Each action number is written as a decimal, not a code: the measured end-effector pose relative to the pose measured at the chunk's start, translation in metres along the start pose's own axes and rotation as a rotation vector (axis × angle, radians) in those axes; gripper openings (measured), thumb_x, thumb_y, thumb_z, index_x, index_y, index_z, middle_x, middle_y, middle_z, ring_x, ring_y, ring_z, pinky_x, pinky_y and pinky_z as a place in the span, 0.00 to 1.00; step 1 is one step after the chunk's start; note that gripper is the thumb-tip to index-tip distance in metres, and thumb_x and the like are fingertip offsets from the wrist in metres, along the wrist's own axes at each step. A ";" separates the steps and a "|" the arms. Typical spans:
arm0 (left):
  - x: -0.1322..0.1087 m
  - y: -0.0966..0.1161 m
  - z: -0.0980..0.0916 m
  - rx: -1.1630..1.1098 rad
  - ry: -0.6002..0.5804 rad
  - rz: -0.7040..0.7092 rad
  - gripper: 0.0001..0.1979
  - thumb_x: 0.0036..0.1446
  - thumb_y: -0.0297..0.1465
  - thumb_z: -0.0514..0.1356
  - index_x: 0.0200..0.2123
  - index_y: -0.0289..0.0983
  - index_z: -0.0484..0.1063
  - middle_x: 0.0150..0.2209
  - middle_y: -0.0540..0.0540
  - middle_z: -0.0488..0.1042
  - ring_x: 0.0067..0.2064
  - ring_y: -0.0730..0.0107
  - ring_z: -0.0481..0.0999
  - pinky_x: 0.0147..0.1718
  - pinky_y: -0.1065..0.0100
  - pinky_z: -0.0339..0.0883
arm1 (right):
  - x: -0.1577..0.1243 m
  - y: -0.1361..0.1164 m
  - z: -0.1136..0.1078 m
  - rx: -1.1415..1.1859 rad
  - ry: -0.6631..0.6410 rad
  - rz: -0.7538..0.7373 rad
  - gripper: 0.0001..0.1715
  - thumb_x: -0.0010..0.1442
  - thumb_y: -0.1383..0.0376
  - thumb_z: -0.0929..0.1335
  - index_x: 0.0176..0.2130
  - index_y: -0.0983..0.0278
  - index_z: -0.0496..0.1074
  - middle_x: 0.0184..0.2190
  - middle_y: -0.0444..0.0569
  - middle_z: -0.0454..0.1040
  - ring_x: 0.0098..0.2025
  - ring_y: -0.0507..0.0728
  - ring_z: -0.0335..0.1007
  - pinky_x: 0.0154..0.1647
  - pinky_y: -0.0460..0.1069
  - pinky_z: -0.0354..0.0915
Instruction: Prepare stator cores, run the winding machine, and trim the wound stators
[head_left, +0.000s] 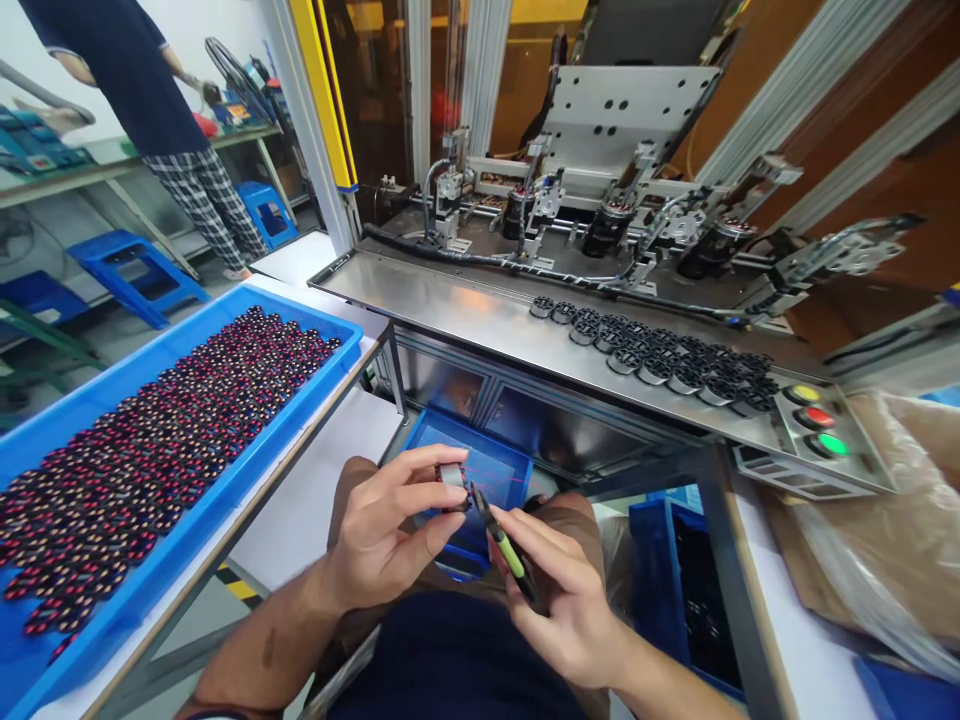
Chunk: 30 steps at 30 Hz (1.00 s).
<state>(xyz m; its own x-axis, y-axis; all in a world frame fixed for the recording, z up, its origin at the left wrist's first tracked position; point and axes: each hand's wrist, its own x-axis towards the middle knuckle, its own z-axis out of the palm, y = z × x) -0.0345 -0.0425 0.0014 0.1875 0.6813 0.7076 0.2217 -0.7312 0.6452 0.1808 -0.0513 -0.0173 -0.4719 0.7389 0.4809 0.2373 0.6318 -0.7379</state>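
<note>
My left hand (401, 515) pinches a small motor stator (453, 482), a grey metal ring with dark ends, between thumb and fingers. In my right hand (559, 590) is a pair of wire cutters (508, 550) with green and black handles. Their tips point at the stator's right end, close to it; whether they touch I cannot tell. Thin red wires seem to trail from that end. Both hands are above my lap, over a blue bin (517, 470) on the floor side.
On the left, a blue tray (352, 345) holds many wound stators (187, 430). Black-and-grey stators (649, 355) stand in rows on the machine's metal ledge (450, 300). A button box (817, 425) sits to their right. Bagged cardboard (900, 500) is far right. A person (127, 90) stands back left.
</note>
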 end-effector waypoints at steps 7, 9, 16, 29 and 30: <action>-0.001 -0.001 0.002 0.001 0.053 -0.014 0.23 0.55 0.24 0.66 0.55 0.37 0.69 0.51 0.38 0.77 0.54 0.60 0.77 0.52 0.60 0.74 | 0.002 -0.006 0.001 0.029 -0.015 0.037 0.43 0.50 0.76 0.62 0.64 0.63 0.59 0.48 0.55 0.74 0.49 0.60 0.73 0.49 0.51 0.72; -0.001 0.000 0.002 0.009 0.052 -0.004 0.23 0.55 0.25 0.66 0.55 0.37 0.69 0.51 0.38 0.78 0.53 0.60 0.78 0.51 0.60 0.75 | 0.003 -0.008 0.002 0.039 -0.013 0.028 0.43 0.51 0.76 0.62 0.65 0.62 0.58 0.50 0.55 0.73 0.52 0.60 0.72 0.51 0.52 0.71; 0.000 0.003 0.000 0.004 0.018 0.022 0.23 0.55 0.25 0.66 0.55 0.35 0.69 0.51 0.37 0.77 0.53 0.61 0.78 0.52 0.61 0.75 | 0.008 -0.010 0.004 0.036 0.002 0.046 0.42 0.51 0.75 0.63 0.65 0.62 0.59 0.48 0.54 0.75 0.48 0.60 0.74 0.48 0.52 0.73; -0.003 -0.003 0.001 -0.009 0.021 -0.059 0.19 0.55 0.26 0.66 0.51 0.36 0.72 0.52 0.36 0.76 0.54 0.57 0.76 0.52 0.58 0.75 | 0.002 -0.001 0.004 0.008 0.065 0.146 0.36 0.55 0.75 0.64 0.62 0.62 0.64 0.40 0.52 0.77 0.38 0.56 0.76 0.42 0.49 0.73; -0.004 -0.004 0.000 -0.029 0.022 -0.069 0.18 0.55 0.27 0.66 0.50 0.37 0.72 0.52 0.36 0.75 0.54 0.57 0.76 0.51 0.57 0.75 | 0.002 -0.001 0.002 0.023 0.073 0.192 0.35 0.56 0.74 0.64 0.62 0.61 0.64 0.42 0.52 0.77 0.38 0.56 0.76 0.44 0.50 0.73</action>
<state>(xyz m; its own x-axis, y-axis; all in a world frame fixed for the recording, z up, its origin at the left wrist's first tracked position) -0.0357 -0.0419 -0.0039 0.1516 0.7295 0.6670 0.2058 -0.6833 0.7006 0.1774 -0.0506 -0.0167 -0.3565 0.8611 0.3625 0.2974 0.4725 -0.8297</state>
